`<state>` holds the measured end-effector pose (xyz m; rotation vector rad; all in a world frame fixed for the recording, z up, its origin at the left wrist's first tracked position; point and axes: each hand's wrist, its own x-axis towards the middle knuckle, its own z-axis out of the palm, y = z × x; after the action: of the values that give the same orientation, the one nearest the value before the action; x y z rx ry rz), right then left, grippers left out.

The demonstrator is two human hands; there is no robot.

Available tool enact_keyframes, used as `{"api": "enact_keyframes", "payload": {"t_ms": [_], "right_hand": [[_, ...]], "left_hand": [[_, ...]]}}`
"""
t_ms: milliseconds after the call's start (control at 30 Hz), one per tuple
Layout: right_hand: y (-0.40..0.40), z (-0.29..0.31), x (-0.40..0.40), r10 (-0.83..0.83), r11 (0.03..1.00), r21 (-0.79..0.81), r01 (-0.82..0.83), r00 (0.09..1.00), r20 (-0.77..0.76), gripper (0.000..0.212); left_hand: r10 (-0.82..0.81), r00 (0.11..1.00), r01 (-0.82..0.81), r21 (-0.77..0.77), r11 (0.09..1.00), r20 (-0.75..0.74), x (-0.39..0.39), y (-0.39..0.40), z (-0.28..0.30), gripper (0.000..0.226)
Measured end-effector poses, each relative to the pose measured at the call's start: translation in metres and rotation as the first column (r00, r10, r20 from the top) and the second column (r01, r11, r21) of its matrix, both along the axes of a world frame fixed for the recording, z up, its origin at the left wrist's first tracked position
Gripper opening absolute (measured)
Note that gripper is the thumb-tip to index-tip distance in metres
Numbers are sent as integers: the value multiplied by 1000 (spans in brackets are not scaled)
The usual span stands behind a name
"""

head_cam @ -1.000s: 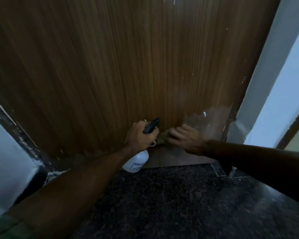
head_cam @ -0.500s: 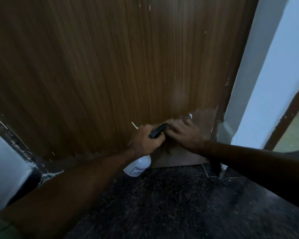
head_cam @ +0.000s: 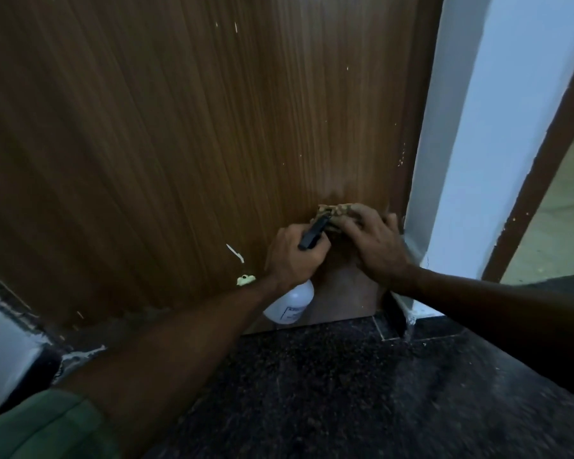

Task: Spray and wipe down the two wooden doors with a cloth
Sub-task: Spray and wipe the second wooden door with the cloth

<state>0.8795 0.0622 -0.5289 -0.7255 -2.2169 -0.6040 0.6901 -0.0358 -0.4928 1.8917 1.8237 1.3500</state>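
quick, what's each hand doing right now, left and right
Left hand: closed around the spray bottle, gripping it by its black trigger head.
Right hand: fingers spread, pressing the cloth against the wooden door.

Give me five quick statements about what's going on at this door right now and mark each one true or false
1. The left hand grips the spray bottle. True.
2. The right hand presses the cloth against the top of the wooden door. False: it works low on the door, near the dark speckled floor.
3. The bottle's body is white with a black spray head. True.
4. The bottle stands on the floor. False: the left hand holds it off the floor.
5. The cloth is by the door's right edge, near the white wall. True.
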Motion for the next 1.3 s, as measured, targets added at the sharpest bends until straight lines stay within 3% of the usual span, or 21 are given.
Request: {"api": "enact_keyframes", "payload": {"t_ms": [67,100,167,200,267,333,433,500,600,633,700,767,800,867,933,967,1033,1100,1167,1233,1300], "right_hand": [[0,-15,6,0,999,48,-4,996,91,54],[0,-27,10,16,996,80,-35,973,232,58],[-1,-42,19,65,996,20,-90,847,528,64],[0,-38,22,81,996,-14,-90,811,579,65],[4,-23,21,57,998,-27,-50,881,469,70],[3,-1,18,-11,994,-105,34,979,204,74],[-5,5,13,-40,993,-113,41,999,13,73],[-9,-6,12,19,999,-49,-12,989,144,71],[-4,-14,20,93,996,-32,-87,892,443,70],[-3,-8,19,89,996,-52,-75,917,390,70],[-5,9,10,26,988,-154,-15,998,66,68],[-9,22,-1,-54,981,-191,25,987,-152,64],[-8,20,-2,-45,987,-157,27,992,-114,62],[-2,3,5,47,999,-30,-42,982,182,58],[4,-21,24,68,991,63,-116,855,514,49],[6,-26,32,56,993,51,-104,819,571,47],[7,-14,38,34,999,-8,-35,888,458,51],[7,10,34,-33,990,-135,45,996,89,56],[8,27,33,-111,987,-130,97,989,-102,56],[12,20,35,-114,991,-74,110,992,-60,52],[13,-2,41,-69,997,-8,71,990,121,44]], "left_hand": [[15,1000,-15,31,999,20,-3,2,0,44],[21,999,-22,29,999,28,-4,2,-1,43],[32,999,-32,5,999,20,-6,0,-3,41],[40,999,-40,-7,999,1,-7,-1,-5,40],[44,998,-47,-42,998,-51,-10,-3,-6,40],[41,997,-46,-71,996,-70,-13,-3,-9,42],[45,997,-49,-80,996,-59,-16,-3,-10,44],[42,998,-45,-78,996,-45,-16,-3,-8,44],[28,998,-32,-81,996,-52,-13,-4,-5,46],[23,998,-28,-82,996,-54,-12,-4,-5,47],[12,998,-17,-88,996,-58,-10,-5,-5,47],[9,998,-15,-93,996,-58,-10,-5,-4,46],[7,998,-13,-94,995,-59,-11,-5,-4,45],[-10,998,4,-107,994,-56,-12,-7,-5,43],[-31,997,21,-139,990,-70,-10,-10,-1,41],[-39,996,25,-161,987,-83,-8,-11,1,39],[-50,992,27,-193,981,-114,-5,-10,4,38],[-52,988,19,-212,977,-148,-2,-7,3,38],[-40,984,-1,-229,973,-173,3,-2,-1,40],[-41,986,-1,-254,967,-160,10,1,-3,38],[-31,988,-9,-258,966,-151,19,3,-3,39]]}}
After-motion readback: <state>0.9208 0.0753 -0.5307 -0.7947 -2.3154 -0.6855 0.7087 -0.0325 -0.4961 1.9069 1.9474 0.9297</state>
